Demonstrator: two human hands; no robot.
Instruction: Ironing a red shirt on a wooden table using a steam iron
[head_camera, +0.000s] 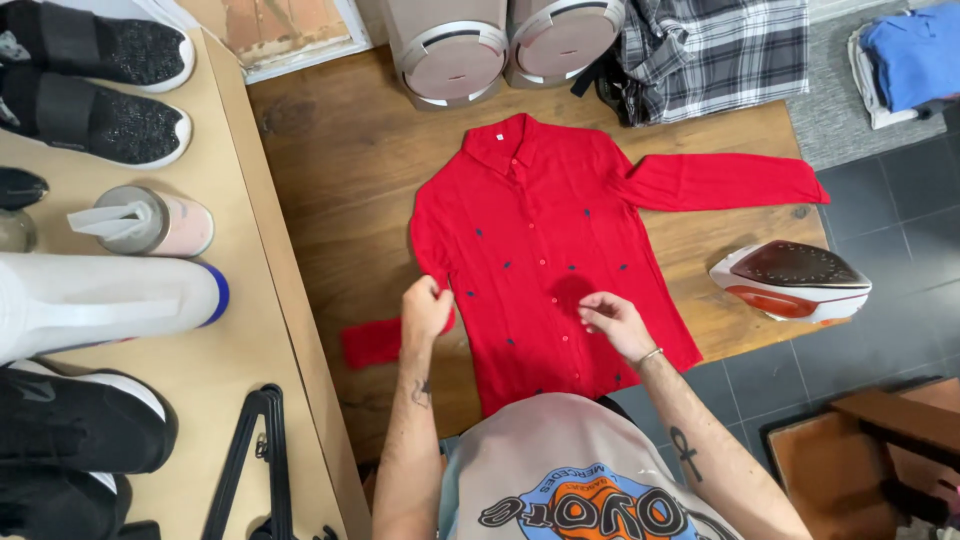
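Observation:
A red button-up shirt (540, 230) with small dark dots lies flat, front up, on a wooden table (340, 170), collar away from me. One sleeve stretches out to the right; the other is bent at the left. My left hand (426, 308) pinches the left sleeve fabric near the shirt's side. Fingers spread, my right hand (612, 322) presses flat on the shirt front by the button line.
An iron (792, 281) rests on its side at the table's right edge. Two speakers (505, 40) and a plaid garment (715, 50) sit at the back. A beige shelf (200, 380) on the left holds shoes, a spray bottle (145, 222) and a black hanger (255, 455).

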